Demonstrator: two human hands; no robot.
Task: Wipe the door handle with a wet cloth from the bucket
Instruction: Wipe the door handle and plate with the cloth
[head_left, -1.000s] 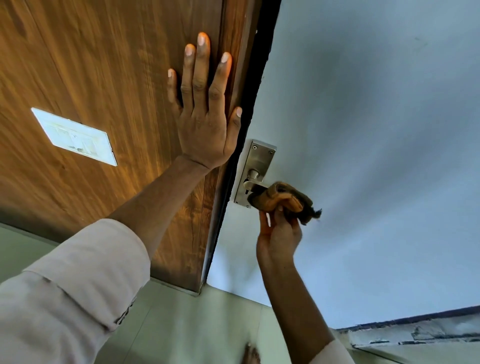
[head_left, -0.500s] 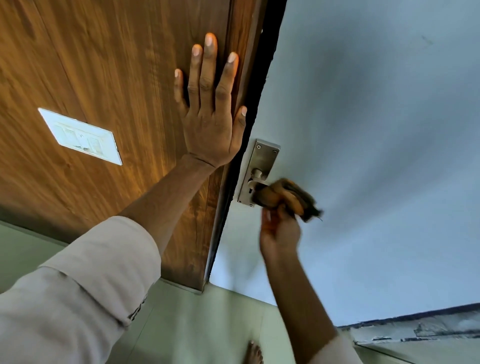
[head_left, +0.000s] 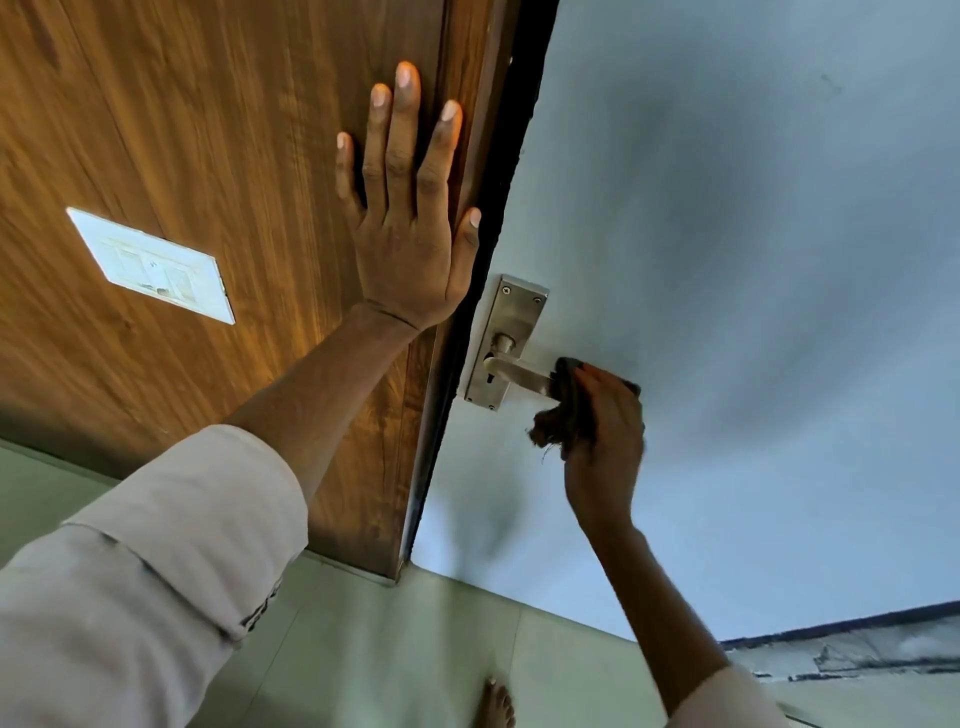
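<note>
A metal lever door handle (head_left: 515, 373) on a silver backplate (head_left: 511, 322) sits on the pale grey door (head_left: 727, 260). My right hand (head_left: 605, 441) is shut on a dark brown cloth (head_left: 563, 413), which wraps the outer end of the lever. My left hand (head_left: 408, 218) lies flat with fingers spread on the wooden panel (head_left: 208, 130), just left of the door's dark edge. The inner part of the lever and the keyhole are bare. No bucket is in view.
A white switch plate (head_left: 150, 265) is set in the wooden panel to the left. Pale green floor tiles (head_left: 415, 649) lie below, with my bare foot (head_left: 496, 701) on them. A worn, chipped ledge (head_left: 857, 649) runs along the lower right.
My right hand has slid the cloth outward along the lever, from near the backplate to its outer end. The inner lever is now uncovered. My left hand has stayed pressed on the wood.
</note>
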